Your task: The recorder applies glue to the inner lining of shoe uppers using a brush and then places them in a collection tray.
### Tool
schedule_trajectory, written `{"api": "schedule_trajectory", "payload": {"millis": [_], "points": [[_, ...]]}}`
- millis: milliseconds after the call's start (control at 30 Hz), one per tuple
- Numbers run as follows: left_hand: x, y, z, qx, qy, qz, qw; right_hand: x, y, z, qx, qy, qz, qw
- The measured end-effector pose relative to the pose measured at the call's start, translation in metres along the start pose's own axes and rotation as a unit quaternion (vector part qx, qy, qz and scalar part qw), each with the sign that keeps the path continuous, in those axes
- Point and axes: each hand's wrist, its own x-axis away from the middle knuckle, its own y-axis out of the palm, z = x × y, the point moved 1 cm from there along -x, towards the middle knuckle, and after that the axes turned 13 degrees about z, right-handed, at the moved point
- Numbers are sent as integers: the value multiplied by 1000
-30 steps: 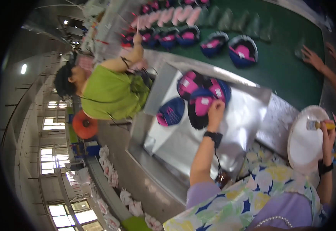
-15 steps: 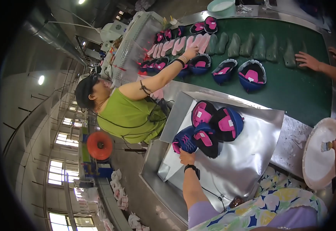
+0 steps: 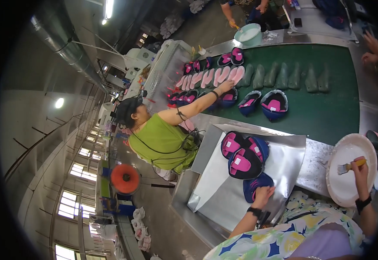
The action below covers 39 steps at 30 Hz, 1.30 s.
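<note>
My left hand (image 3: 263, 196) is closed on a dark blue shoe upper (image 3: 254, 185) with pink laces, at the near right part of the metal tray (image 3: 217, 212). Touching it and one another, several more blue uppers (image 3: 243, 163) with pink linings and small white labels lie in the tray. A brush (image 3: 349, 167) with a yellow handle and pale bristles is gripped in my right hand (image 3: 361, 171). Its bristles are over a wide white basin (image 3: 333, 190) holding whitish stuff; contact cannot be made out.
Beyond the tray, a green conveyor belt (image 3: 327, 117) carries dark green shoe lasts (image 3: 282, 76), pink insoles (image 3: 208, 78) and uppers. A co-worker in green (image 3: 167, 143) reaches over it. Other people's hands show at the right and far side, near a teal tub (image 3: 250, 34).
My left hand has carried the laced upper from the tray's left side toward me and right. My right hand keeps the brush over the basin. The view has shifted.
</note>
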Motion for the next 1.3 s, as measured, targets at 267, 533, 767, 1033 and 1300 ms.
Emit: {"api": "schedule_trajectory", "payload": {"millis": [267, 533, 767, 1033, 1300], "points": [[31, 57, 56, -414, 76, -74, 904, 25, -21, 8, 75, 39, 11, 996], [-16, 58, 22, -617, 556, -82, 551, 33, -43, 26, 100, 44, 85, 990], [-26, 83, 93, -556, 428, -40, 712, 8, 18, 24, 145, 4, 17, 989], [17, 146, 150, -277, 126, -178, 936, 11, 25, 31, 346, -139, -199, 906], [50, 243, 101, -332, 116, -274, 895, -23, -45, -42, 81, -88, -58, 991]]}}
